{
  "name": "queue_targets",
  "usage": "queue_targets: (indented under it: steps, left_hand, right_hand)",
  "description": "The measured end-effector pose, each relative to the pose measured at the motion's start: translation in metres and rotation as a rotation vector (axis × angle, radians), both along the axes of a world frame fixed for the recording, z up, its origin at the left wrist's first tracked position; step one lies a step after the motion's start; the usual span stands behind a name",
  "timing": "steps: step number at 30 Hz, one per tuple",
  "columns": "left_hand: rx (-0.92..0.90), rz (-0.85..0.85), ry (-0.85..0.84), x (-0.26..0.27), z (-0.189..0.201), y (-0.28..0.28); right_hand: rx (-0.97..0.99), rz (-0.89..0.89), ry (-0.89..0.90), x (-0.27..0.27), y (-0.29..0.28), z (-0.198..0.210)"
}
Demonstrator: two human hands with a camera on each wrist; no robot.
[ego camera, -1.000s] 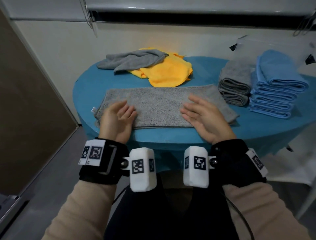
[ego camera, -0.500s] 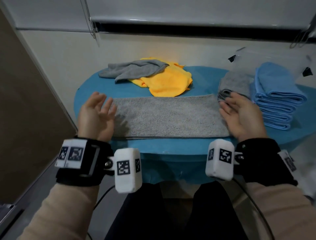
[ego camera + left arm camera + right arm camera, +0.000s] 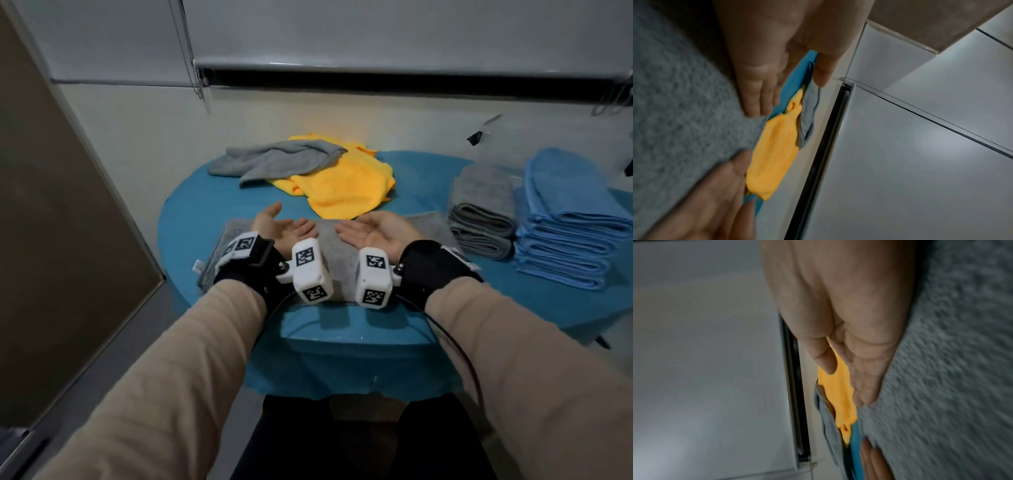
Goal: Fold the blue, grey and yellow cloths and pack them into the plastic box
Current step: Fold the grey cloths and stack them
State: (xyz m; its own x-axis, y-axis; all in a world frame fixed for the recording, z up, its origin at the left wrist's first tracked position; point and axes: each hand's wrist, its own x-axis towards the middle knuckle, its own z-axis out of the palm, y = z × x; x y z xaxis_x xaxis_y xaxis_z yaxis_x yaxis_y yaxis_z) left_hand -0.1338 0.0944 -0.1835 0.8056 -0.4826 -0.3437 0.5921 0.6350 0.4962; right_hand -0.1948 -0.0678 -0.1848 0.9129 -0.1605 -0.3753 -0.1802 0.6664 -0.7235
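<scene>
A long grey cloth (image 3: 344,270) lies as a flat strip along the front of the blue table (image 3: 191,219). My left hand (image 3: 284,228) and right hand (image 3: 370,229) are close together over its middle, palms turned up and inward and fingers straight, holding nothing. In the left wrist view the left hand (image 3: 764,81) rests its little-finger edge on the grey cloth (image 3: 684,113). The right hand (image 3: 855,353) does the same on the cloth (image 3: 951,386). Behind them a yellow cloth (image 3: 342,185) lies unfolded, with a crumpled grey cloth (image 3: 274,161) across it.
At the right stand a stack of folded grey cloths (image 3: 483,212) and a taller stack of folded blue cloths (image 3: 565,222). A clear plastic box (image 3: 493,126) shows faintly behind them. A wall with a blind runs along the back, and the floor drops away at the left.
Both hands have come in from the two ends of the grey strip to its middle and turned palms up. The cloth still lies flat.
</scene>
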Motion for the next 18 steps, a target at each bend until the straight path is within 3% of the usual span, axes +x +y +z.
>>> queue_targets:
  steps: [7, 10, 12, 14, 16, 18]
  left_hand:
    - [0.020, 0.195, 0.000, 0.023, -0.009, 0.032]
    - [0.052, 0.267, 0.003, 0.033, -0.011, 0.046]
    - [0.103, 0.303, -0.028, 0.031, -0.010, 0.045]
    - [0.260, 0.273, -0.131, 0.025, -0.004, 0.036]
    - [0.487, 0.158, -0.274, 0.017, 0.003, 0.024]
    - [0.699, -0.008, -0.427, 0.006, 0.012, 0.014]
  right_hand:
    - [0.062, -0.262, -0.032, -0.011, -0.066, -0.002]
    - [-0.049, -0.316, -0.051, -0.013, -0.069, -0.003]
    - [-0.300, -0.304, -0.005, -0.015, -0.065, 0.000]
    - [-0.682, -0.274, 0.063, -0.023, -0.063, 0.008]
    - [-1.031, -0.244, 0.099, -0.038, -0.072, 0.016]
    - [-1.211, -0.145, 0.153, -0.056, -0.082, 0.020]
